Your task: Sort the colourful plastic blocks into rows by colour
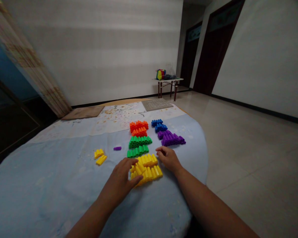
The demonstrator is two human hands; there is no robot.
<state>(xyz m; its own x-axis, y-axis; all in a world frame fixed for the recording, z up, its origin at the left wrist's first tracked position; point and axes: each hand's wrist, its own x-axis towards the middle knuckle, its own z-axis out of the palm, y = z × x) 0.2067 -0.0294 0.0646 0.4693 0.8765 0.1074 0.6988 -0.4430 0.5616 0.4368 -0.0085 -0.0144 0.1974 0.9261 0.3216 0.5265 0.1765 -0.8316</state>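
My left hand (123,177) is at the left side of a stacked pile of yellow plastic tube pieces (152,173). Its thumb and fingers are closed around a few yellow tubes (139,168) at the top of that pile. To the right of the pile, my right hand (169,158) hovers or rests with loosely bent fingers apart and nothing visible in them. Just beyond the yellow pile lie rows of green tubes (138,151), then orange tubes (139,127). Purple tubes (172,138) and blue tubes (159,126) form rows beyond my right hand.
Left of the rows lie a single purple tube (117,148) and small yellow groups (99,153). The table's cloth (64,172) is pale blue. A brown board (83,112) and a grey board (157,105) lie at its far side. A small table (169,80) carrying bags stands behind.
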